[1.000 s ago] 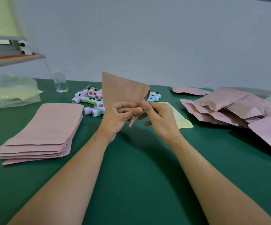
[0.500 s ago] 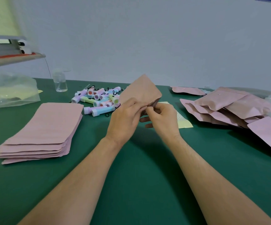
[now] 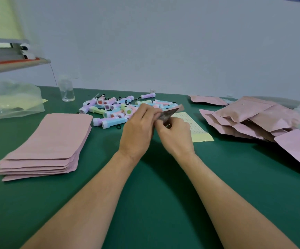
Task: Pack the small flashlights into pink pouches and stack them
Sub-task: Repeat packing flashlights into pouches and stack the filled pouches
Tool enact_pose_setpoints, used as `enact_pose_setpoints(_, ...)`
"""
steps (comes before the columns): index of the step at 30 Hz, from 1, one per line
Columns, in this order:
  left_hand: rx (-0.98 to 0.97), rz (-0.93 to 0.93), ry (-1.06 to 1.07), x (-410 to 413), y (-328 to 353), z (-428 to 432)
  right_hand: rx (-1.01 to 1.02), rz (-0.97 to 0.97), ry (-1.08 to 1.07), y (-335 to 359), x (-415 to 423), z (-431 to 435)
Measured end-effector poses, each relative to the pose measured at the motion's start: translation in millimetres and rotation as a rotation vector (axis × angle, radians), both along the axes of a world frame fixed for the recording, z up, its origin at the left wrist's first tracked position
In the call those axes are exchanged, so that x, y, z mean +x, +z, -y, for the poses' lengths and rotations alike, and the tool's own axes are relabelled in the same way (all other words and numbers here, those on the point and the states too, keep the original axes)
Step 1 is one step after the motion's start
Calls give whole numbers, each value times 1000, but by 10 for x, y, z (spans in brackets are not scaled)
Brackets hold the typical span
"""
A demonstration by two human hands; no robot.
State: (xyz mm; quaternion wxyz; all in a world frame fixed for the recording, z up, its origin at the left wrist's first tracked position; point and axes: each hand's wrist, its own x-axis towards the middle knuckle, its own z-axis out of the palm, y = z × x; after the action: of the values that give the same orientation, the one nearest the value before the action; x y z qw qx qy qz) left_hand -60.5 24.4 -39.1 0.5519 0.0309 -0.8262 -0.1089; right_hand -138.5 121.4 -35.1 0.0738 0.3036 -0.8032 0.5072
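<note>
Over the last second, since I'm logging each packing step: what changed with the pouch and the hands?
The pink pouch tipped from upright to nearly flat and sank toward the flashlights; the left hand and right hand moved forward with it, still gripping it. The flat pouch stack, filled pouches and yellow sheet stayed put.

Soft even light, blurred edges

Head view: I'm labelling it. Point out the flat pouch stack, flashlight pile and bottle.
flat pouch stack (image 3: pixel 55 135), head view, top pouch.
flashlight pile (image 3: pixel 116 121), head view, blue body.
bottle (image 3: pixel 67 90), head view, side wall.
</note>
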Motion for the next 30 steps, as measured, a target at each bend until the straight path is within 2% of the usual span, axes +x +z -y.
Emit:
enact_pose_setpoints(5, -130, -18, -15, -54, 14, -28, -103, 185, 4, 52, -75, -21)
enact_pose_setpoints(10, 117, -235, 40, -46, 42, -17, 79, 166, -83, 19, -134, 1)
enact_pose_setpoints(13, 137, -149, 30, -41, -2, -10, 144, 38, -120, 15, -92, 9)
enact_pose_setpoints(18, 308, 194, 17, -35, -49, 39, 177, -219, 14, 17, -184, -126)
enact_pose_setpoints(21, 239, 332, -51, 1, -51, 17, 278, -331, 47, 35, -237, -194)
enact_pose_setpoints(23, 203, 309, -3, -8, -50, -9, 287, -390, 50, 54, -207, -177)
enact_pose_setpoints(25, 250, 258, 71, -47, -33, -31, 264, -427, 27, 74, -182, -144)
enact_pose_setpoints(30, 413, 143, 133, -83, 8, 53, 383, -383, -199, 83, -238, -162)
